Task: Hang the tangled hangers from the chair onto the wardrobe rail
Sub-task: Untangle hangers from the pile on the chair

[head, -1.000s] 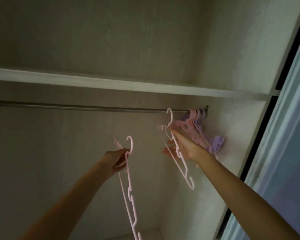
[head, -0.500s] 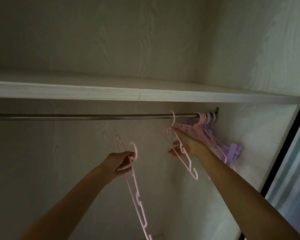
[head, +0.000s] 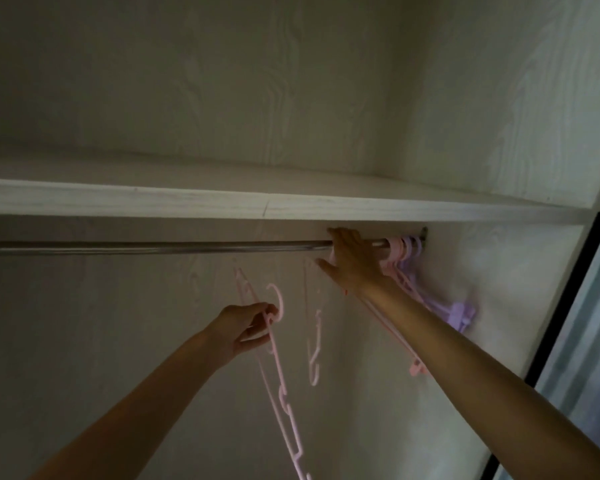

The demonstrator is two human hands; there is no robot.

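Note:
My right hand point(head: 352, 261) is raised to the metal wardrobe rail point(head: 153, 247), fingers over the bar. It holds the top of a pink hanger point(head: 314, 344) that dangles below; the hand hides its hook. My left hand point(head: 246, 327) is lower and to the left. It grips a second pink hanger point(head: 284, 403) just under its hook, and the body trails down out of view. Several pink hangers point(head: 399, 249) hang bunched at the rail's right end, with purple ones point(head: 459, 315) behind them.
A white shelf point(head: 291, 206) runs just above the rail, leaving a narrow gap. The wardrobe's right side wall point(head: 499, 271) stands close beside the hung hangers. A dark door frame point(head: 565, 306) borders the right. The rail is bare to the left.
My right hand has risen from below the rail up onto it, carrying its pink hanger's hook to the bar. My left hand has barely moved with its hanger.

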